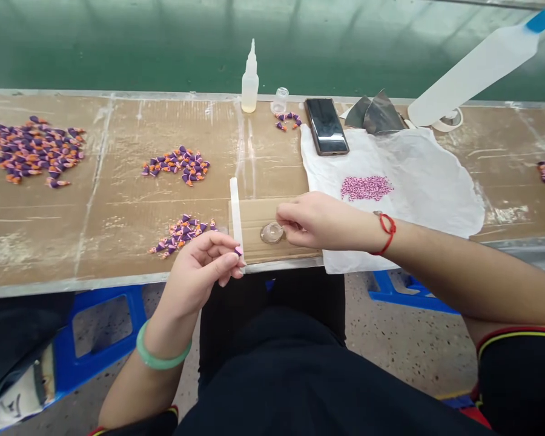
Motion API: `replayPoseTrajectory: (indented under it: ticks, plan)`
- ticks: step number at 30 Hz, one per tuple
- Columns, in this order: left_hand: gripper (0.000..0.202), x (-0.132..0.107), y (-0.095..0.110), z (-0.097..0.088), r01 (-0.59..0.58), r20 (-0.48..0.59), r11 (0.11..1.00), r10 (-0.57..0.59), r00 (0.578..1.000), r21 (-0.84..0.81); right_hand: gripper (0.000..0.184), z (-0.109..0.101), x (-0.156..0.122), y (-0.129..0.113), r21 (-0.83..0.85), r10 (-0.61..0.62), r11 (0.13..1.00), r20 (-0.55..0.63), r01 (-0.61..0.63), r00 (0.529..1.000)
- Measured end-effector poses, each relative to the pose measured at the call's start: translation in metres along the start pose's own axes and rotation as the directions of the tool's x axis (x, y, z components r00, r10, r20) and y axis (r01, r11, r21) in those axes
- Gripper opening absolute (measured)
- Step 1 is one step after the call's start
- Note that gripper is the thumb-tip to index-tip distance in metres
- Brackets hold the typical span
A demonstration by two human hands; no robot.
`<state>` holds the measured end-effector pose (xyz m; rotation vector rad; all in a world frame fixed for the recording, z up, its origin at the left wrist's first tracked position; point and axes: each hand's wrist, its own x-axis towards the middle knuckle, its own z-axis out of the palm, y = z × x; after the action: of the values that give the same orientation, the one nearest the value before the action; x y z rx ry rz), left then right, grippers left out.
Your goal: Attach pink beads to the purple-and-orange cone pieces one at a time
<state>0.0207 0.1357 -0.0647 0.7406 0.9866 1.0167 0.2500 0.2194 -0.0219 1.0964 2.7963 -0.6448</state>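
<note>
My left hand point(206, 260) is closed in a pinch on a small purple piece point(238, 250), held just above the table's near edge. My right hand point(315, 219) is closed too, its fingertips pressed together over a clear blob of glue point(271, 232) on a cardboard pad point(254, 227); what it pinches is too small to make out. A white strip point(235, 209) lies along the pad's left side. A heap of small pink beads point(366, 188) sits on a white sheet point(413, 194) behind my right hand.
Piles of purple-and-orange pieces lie at far left point(36, 150), centre left point(177, 165) and near my left hand point(181, 233). A glue bottle point(249, 82), a small clear cap point(280, 100) and a phone point(326, 125) stand at the back. Blue stools are under the table.
</note>
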Motion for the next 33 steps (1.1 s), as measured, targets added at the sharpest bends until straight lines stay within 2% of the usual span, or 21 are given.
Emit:
replayPoseTrajectory:
  ticks: [5, 16, 19, 21, 23, 24, 26, 27, 28, 30, 33]
  plan:
    - [0.026, -0.001, -0.007, 0.001, -0.001, -0.031, 1.000, 0.001, 1.000, -0.011, 0.027, -0.001, 0.002, -0.002, -0.052, -0.003, 0.999, 0.006, 0.004, 1.000]
    - [0.028, -0.001, -0.013, 0.006, -0.037, -0.027, 0.998, 0.036, 0.999, -0.054, 0.024, 0.002, 0.005, -0.001, -0.102, 0.002, 0.995, 0.017, 0.000, 1.000]
    - [0.029, -0.001, -0.013, 0.010, -0.058, -0.025, 0.995, 0.056, 0.998, -0.078, 0.023, 0.000, 0.001, -0.001, -0.042, -0.001, 0.999, -0.034, -0.001, 0.999]
    - [0.028, -0.002, -0.012, 0.015, -0.070, -0.025, 0.992, 0.068, 0.997, -0.102, 0.021, -0.001, -0.005, -0.004, 0.102, 0.019, 0.995, -0.093, -0.009, 0.995]
    - [0.028, -0.004, -0.010, 0.023, -0.083, -0.024, 0.988, 0.081, 0.996, -0.132, 0.018, -0.001, -0.012, -0.011, 0.400, 0.081, 0.916, -0.103, -0.034, 0.991]
    - [0.027, -0.005, -0.010, 0.027, -0.093, -0.020, 0.985, 0.091, 0.996, -0.146, 0.017, -0.001, -0.015, -0.015, 0.573, 0.115, 0.818, -0.073, -0.053, 0.991]
    - [0.027, -0.007, -0.009, 0.034, -0.118, -0.009, 0.980, 0.118, 0.993, -0.160, 0.016, 0.000, -0.022, -0.024, 0.827, 0.143, 0.555, 0.017, -0.094, 0.990]
    - [0.026, -0.008, -0.009, 0.038, -0.128, -0.001, 0.979, 0.129, 0.992, -0.160, 0.017, 0.001, -0.025, -0.029, 0.887, 0.141, 0.449, 0.051, -0.110, 0.989]
    - [0.026, -0.009, -0.008, 0.041, -0.139, 0.001, 0.978, 0.141, 0.990, -0.156, 0.018, 0.001, -0.027, -0.033, 0.917, 0.139, 0.381, 0.067, -0.115, 0.988]
    - [0.026, -0.011, -0.008, 0.045, -0.159, -0.007, 0.978, 0.160, 0.987, -0.135, 0.019, 0.001, -0.031, -0.039, 0.932, 0.145, 0.347, 0.060, -0.108, 0.988]
    - [0.026, -0.014, -0.007, 0.048, -0.171, -0.017, 0.980, 0.170, 0.985, -0.098, 0.017, -0.001, -0.036, -0.044, 0.912, 0.156, 0.402, 0.015, -0.077, 0.988]
